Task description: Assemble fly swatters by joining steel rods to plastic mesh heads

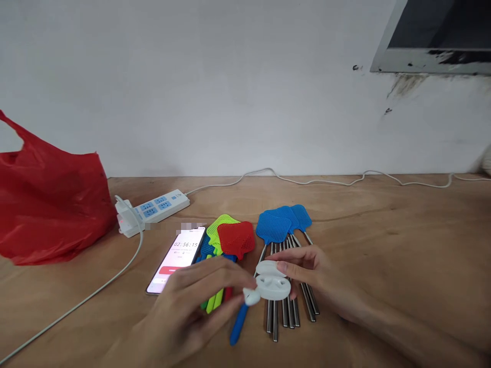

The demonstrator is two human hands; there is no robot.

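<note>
My right hand grips a white earbud case, its lid tipped up and its hollows facing me. Just left of the case, my left hand pinches a white earbud between thumb and fingers. Below the case lie metal rods and blue fly swatter heads. A red fly swatter head and a yellow-green one overlap behind my left hand, which hides part of their handles. One blue handle sticks out toward me between my hands.
A phone showing a timer lies left of the swatters. Behind it is a white power strip with a plugged-in charger and a cable. At far left stands a red plastic bag. Another cord runs along the wall.
</note>
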